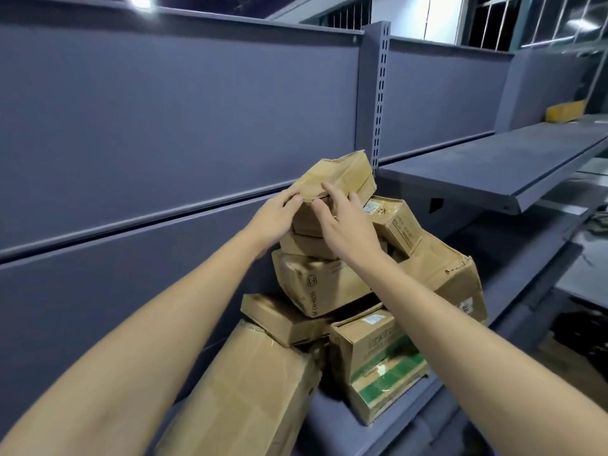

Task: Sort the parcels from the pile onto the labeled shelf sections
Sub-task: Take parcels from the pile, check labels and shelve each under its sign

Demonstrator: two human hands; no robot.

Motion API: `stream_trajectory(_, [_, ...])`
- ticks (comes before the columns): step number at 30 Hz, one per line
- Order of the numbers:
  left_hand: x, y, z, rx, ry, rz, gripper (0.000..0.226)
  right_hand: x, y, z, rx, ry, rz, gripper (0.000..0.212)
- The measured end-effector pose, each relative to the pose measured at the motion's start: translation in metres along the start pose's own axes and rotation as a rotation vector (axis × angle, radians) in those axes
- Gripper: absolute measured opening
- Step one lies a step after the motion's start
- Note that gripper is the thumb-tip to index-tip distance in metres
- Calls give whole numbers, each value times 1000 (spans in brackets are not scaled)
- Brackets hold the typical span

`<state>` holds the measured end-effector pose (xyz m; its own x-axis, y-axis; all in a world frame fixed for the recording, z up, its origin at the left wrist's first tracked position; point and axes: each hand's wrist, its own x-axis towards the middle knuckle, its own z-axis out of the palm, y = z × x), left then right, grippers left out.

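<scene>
The top parcel [342,174], a crumpled brown carton, sits at the crown of the pile [329,284], tilted so that its far right corner rises toward the slotted upright [380,93]. Its long axis runs from near left to far right, and it lies straight ahead of both hands, a little above the wrists. The left hand [276,218] is at the near left end, thumb laid on the top edge and fingers curled round the corner, which reads as a grip. The right hand [345,222] is spread, fingers straight across the near face, holding nothing; whether its fingertips touch the cardboard cannot be told. The left is the nearer and more engaged, and the right probably only has to close on the opposite side. Just below on the right a labelled box [391,222] leans into the pile, so the lift likely wants to go straight up. The grey shelf board [493,166] lies off to the right, on the right arm's side; no section labels can be made out.
</scene>
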<state>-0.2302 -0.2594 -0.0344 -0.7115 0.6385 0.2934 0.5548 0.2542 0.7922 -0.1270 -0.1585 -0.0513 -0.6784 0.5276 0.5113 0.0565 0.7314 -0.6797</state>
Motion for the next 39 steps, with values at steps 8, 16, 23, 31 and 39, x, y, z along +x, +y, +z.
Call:
stream_trajectory(8, [-20, 15, -5, -29, 136, 72, 37, -11, -18, -12, 93, 76, -10, 43])
stream_trajectory(16, [-173, 26, -43, -249, 266, 87, 18, -118, -80, -50, 257, 96, 16, 14])
stream_trajectory(23, [-366, -19, -50, -129, 37, -64, 39, -283, -105, -32, 352, -332, 35, 64])
stream_trajectory(31, [-489, -59, -61, 48, 151, -66, 35, -402, -128, 11, 197, -288, 13, 23])
stream_trajectory(39, [-533, -35, -86, -112, 52, -270, 72, -448, -157, -6, 91, -497, 35, 110])
